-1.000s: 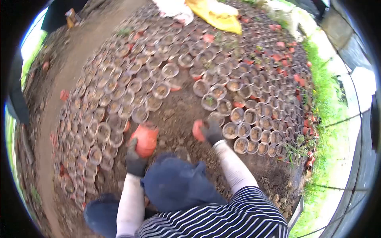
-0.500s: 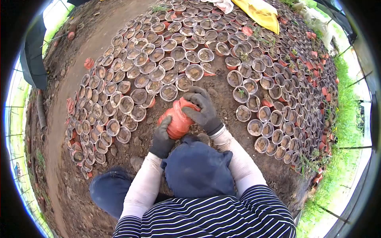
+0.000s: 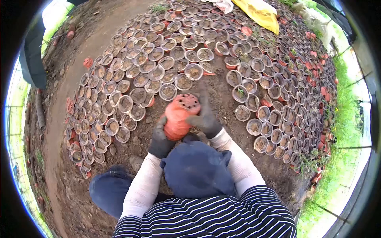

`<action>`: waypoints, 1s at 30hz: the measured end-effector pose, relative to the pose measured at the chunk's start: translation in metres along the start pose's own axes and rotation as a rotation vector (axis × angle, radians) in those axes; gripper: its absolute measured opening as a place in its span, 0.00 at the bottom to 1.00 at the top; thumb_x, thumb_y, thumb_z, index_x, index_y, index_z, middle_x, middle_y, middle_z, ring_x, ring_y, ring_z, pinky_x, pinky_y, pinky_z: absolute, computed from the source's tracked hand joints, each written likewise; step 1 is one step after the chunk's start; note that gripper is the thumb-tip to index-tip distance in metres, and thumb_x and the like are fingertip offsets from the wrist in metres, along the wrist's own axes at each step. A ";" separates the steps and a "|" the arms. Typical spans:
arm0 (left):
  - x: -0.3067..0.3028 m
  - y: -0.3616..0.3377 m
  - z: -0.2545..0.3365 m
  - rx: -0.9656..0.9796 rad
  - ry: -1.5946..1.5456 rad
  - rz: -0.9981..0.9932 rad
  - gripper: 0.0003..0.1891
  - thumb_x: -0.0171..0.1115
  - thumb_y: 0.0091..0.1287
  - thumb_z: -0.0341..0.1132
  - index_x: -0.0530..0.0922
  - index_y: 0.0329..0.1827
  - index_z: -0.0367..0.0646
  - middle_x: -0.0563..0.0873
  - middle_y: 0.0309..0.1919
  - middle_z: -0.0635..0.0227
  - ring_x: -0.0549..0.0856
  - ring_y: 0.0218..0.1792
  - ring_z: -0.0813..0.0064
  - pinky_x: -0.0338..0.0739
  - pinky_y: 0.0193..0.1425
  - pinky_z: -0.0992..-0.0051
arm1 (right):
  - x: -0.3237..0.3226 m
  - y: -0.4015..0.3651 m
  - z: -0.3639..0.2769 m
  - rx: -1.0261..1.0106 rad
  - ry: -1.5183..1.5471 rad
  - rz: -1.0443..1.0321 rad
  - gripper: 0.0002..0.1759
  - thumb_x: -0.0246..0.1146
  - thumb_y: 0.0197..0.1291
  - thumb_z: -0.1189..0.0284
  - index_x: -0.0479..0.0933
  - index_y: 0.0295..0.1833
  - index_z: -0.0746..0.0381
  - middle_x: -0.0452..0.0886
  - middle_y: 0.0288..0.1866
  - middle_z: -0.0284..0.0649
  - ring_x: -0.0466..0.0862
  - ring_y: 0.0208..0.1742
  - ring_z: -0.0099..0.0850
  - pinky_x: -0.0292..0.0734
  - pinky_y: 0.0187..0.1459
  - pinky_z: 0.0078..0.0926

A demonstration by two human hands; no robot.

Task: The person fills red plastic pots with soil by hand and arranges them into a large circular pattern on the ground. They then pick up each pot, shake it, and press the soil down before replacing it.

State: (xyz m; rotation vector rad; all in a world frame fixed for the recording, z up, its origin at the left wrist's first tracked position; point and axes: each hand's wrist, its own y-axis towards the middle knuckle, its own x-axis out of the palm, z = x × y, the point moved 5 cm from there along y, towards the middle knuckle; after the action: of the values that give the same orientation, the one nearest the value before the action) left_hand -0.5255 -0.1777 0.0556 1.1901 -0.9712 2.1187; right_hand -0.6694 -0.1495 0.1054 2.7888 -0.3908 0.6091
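Observation:
A wrinkled red-orange plastic nursery pot [image 3: 177, 118] is held over the soil in front of my knees. Its base, pierced with several dark drainage holes, faces up and away from me. My gloved left hand [image 3: 162, 139] is closed around the pot's lower left side. On the other side is my gloved right hand [image 3: 207, 123], thumb against the pot and the fingers stretched upward, blurred by motion. The pot's mouth is turned down toward me and hidden.
Rows of soil-filled pots [image 3: 168, 92] curve around the bare dirt [image 3: 220, 99] ahead and to both sides. A small green seedling [image 3: 240, 91] grows in one on the right. Far back lies a yellow sack [image 3: 260, 14]. A dirt path [image 3: 85, 49] runs along the left.
The pot has tipped so its holed base shows at the top. My right hand has come off its upper part, with its fingers straightened; my left hand keeps hold.

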 end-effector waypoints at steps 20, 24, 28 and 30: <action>-0.039 -0.003 0.010 0.007 0.100 0.171 0.23 0.47 0.74 0.41 0.67 0.65 0.33 0.76 0.62 0.54 0.77 0.62 0.62 0.71 0.67 0.62 | -0.358 -0.091 0.085 0.726 -1.690 0.317 0.33 0.66 0.52 0.54 0.72 0.63 0.56 0.76 0.60 0.48 0.76 0.62 0.45 0.73 0.58 0.40; -0.063 -0.002 0.013 0.060 0.299 0.218 0.25 0.48 0.73 0.45 0.66 0.67 0.39 0.75 0.63 0.56 0.78 0.61 0.60 0.72 0.66 0.59 | -0.377 -0.106 0.095 0.880 -1.762 0.371 0.39 0.68 0.48 0.54 0.68 0.66 0.52 0.73 0.63 0.47 0.73 0.65 0.45 0.72 0.62 0.40; -0.061 -0.004 0.020 0.091 0.399 0.200 0.24 0.46 0.75 0.44 0.66 0.67 0.37 0.75 0.63 0.56 0.77 0.62 0.60 0.72 0.67 0.60 | -0.370 -0.118 0.082 0.927 -1.511 0.777 0.38 0.72 0.43 0.60 0.70 0.62 0.59 0.76 0.59 0.51 0.76 0.61 0.45 0.73 0.60 0.39; -0.050 -0.003 0.022 0.122 0.349 0.213 0.23 0.44 0.75 0.40 0.67 0.65 0.31 0.76 0.62 0.53 0.78 0.60 0.63 0.73 0.66 0.63 | -0.388 -0.145 0.100 0.798 -1.338 1.122 0.37 0.73 0.41 0.61 0.71 0.60 0.62 0.77 0.56 0.52 0.78 0.58 0.45 0.73 0.58 0.38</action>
State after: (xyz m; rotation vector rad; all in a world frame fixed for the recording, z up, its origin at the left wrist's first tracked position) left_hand -0.4884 -0.1975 0.0210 0.7572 -0.8481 2.4781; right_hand -0.9268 0.0334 -0.1800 2.8993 -2.4070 -1.4262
